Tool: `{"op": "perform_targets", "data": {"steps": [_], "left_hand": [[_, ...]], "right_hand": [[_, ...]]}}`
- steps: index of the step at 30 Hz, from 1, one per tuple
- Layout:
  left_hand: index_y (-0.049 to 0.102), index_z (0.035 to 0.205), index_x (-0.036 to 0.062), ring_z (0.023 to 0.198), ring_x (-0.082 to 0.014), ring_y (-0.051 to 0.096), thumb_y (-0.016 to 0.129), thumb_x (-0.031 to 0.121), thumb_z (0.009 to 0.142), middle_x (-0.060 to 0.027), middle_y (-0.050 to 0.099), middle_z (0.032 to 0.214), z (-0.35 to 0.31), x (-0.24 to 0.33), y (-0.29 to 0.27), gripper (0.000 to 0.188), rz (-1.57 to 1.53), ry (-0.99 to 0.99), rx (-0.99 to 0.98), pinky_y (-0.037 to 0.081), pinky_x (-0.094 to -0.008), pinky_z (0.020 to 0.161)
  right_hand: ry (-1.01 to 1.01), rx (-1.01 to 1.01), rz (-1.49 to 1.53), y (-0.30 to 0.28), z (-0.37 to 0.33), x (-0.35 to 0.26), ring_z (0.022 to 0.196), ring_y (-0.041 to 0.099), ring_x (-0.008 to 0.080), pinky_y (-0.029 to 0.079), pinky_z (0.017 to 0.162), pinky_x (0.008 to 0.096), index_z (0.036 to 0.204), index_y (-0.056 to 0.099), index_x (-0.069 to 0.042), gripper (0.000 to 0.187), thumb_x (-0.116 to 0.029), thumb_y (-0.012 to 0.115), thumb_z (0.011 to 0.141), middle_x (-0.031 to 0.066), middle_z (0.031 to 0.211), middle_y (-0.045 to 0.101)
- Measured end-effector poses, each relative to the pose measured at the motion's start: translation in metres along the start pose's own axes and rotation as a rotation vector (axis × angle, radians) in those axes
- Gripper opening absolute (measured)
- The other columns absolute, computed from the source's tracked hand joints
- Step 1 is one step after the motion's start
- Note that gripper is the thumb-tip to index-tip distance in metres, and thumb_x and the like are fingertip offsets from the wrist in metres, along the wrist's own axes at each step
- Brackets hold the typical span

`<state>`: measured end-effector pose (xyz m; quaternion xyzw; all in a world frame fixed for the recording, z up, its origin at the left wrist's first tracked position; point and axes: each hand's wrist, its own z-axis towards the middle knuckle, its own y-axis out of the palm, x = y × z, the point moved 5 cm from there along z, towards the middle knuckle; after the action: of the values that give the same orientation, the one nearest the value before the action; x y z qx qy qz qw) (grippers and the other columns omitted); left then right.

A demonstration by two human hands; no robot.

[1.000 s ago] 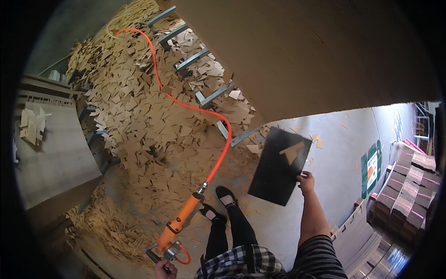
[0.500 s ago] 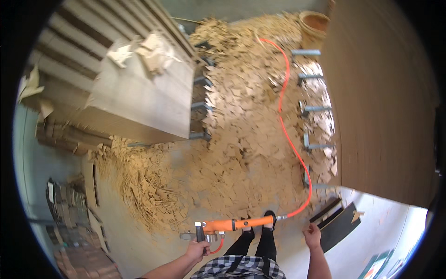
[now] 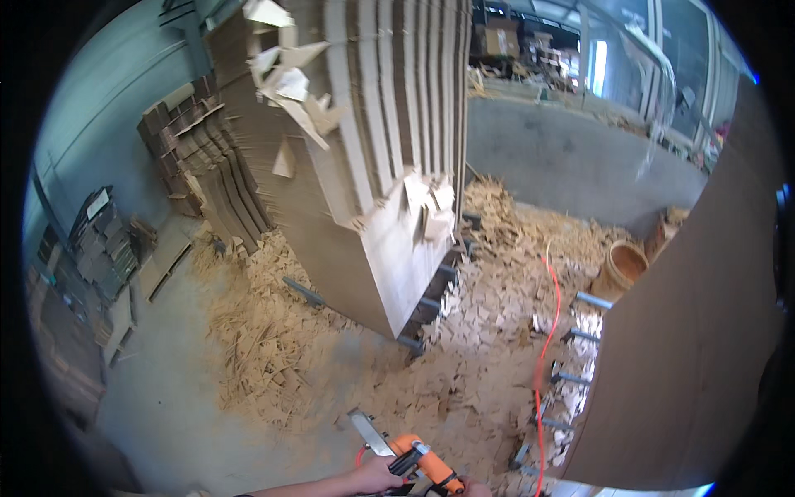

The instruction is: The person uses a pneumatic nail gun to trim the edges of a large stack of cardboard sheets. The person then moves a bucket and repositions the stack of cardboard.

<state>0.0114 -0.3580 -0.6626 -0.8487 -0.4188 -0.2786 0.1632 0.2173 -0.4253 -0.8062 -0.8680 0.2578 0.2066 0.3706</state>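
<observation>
In my left hand [image 3: 377, 476] is the dark side handle of an orange air tool [image 3: 436, 465], the fingers wrapped round it. A flat metal head [image 3: 370, 433] sticks out of the tool toward the far left, low above the scrap-strewn floor. My right hand [image 3: 476, 488] shows only in part at the lower edge, closed on the rear end of the orange body. Beyond the tool stands a tall stack of cardboard sheets [image 3: 323, 232], with torn scraps [image 3: 431, 205] hanging from its ridged side. A red air hose [image 3: 552, 323] runs over the floor on the right.
Cardboard scraps [image 3: 257, 344] cover much of the floor. Another large cardboard stack [image 3: 679, 348] rises close on the right, with grey metal supports [image 3: 571, 378] along its base. A round tan bin [image 3: 617, 269] stands near the back wall [image 3: 571, 157]. Piled boards [image 3: 108, 244] lie at left.
My view has tilted up and turned toward the tall stack. The right hand, free before, has come onto the tool's rear end. The tool's head now points forward and left.
</observation>
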Motion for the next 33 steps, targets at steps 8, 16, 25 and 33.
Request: {"op": "perform_targets", "data": {"steps": [8, 16, 25, 33], "left_hand": [[0.056, 0.082, -0.001, 0.069, -0.0269, 0.062, 0.063, 0.016, 0.063, -0.017, 0.061, 0.072, 0.017, 0.082, -0.065, 0.026, 0.385, 0.612, -0.061, 0.048, -0.0364, 0.063], [0.054, 0.08, -0.002, 0.071, -0.0342, 0.06, 0.061, 0.016, 0.066, -0.0208, 0.059, 0.073, 0.022, 0.195, -0.156, 0.024, 0.519, 0.789, -0.066, 0.046, -0.0398, 0.065], [0.05, 0.087, 0.0001, 0.071, -0.0396, 0.058, 0.054, 0.01, 0.069, -0.022, 0.058, 0.07, -0.021, 0.313, -0.212, 0.02, 0.479, 1.022, 0.154, 0.046, -0.0443, 0.064], [0.053, 0.083, -0.0003, 0.069, -0.037, 0.058, 0.055, 0.008, 0.068, -0.0176, 0.057, 0.069, 0.014, 0.356, -0.228, 0.017, 0.431, 1.034, 0.285, 0.046, -0.0411, 0.062]], "right_hand": [[-0.085, 0.168, 0.134, -0.066, 0.074, -0.098, 0.075, 0.061, 0.0266, 0.048, 0.065, 0.0373, 0.101, 0.057, -0.002, 0.049, -0.031, 0.072, 0.064, 0.0152, 0.081, 0.063], [-0.034, 0.343, 0.176, -0.132, 0.081, -0.112, 0.071, 0.061, 0.0197, 0.048, 0.066, 0.0323, 0.1, 0.057, -0.002, 0.053, -0.031, 0.078, 0.061, 0.0101, 0.079, 0.064], [-0.112, 0.384, 0.286, -0.23, 0.089, -0.169, 0.074, 0.059, 0.012, 0.046, 0.068, 0.0258, 0.096, 0.058, 0.0, 0.043, -0.018, 0.079, 0.064, 0.0056, 0.082, 0.064], [-0.345, 0.276, 0.154, -0.316, 0.186, -0.252, 0.076, 0.059, 0.0126, 0.046, 0.071, 0.0258, 0.098, 0.058, 0.001, 0.043, -0.017, 0.078, 0.064, 0.0061, 0.083, 0.064]]}}
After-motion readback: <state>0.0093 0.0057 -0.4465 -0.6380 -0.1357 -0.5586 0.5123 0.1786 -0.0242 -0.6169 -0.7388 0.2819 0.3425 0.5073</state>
